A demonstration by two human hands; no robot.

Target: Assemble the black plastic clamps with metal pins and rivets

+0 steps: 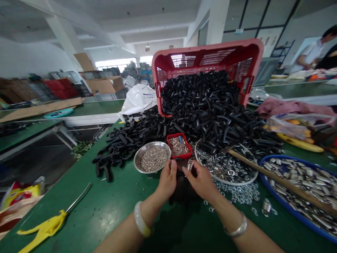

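Note:
My left hand [167, 178] is closed on a dark part whose shape is hard to make out, just in front of the red tray of small pins [190, 153]. In my right hand [202, 179], a shiny metal spring [190, 165] is pinched between thumb and fingers, close to the dark part. The two hands are near each other, a short gap apart. A steel bowl [137, 168] of tiny metal pieces stands to the left of them, and a white round tray [246, 183] of rings and springs lies to the right.
A tilted red crate [207, 45] spills black handles [207, 102] over the back. A hammer [263, 171] lies across the white tray and a blue tray [286, 207] of metal sleeves. A yellow air gun [54, 225] rests at front left. A person [310, 54] stands back right.

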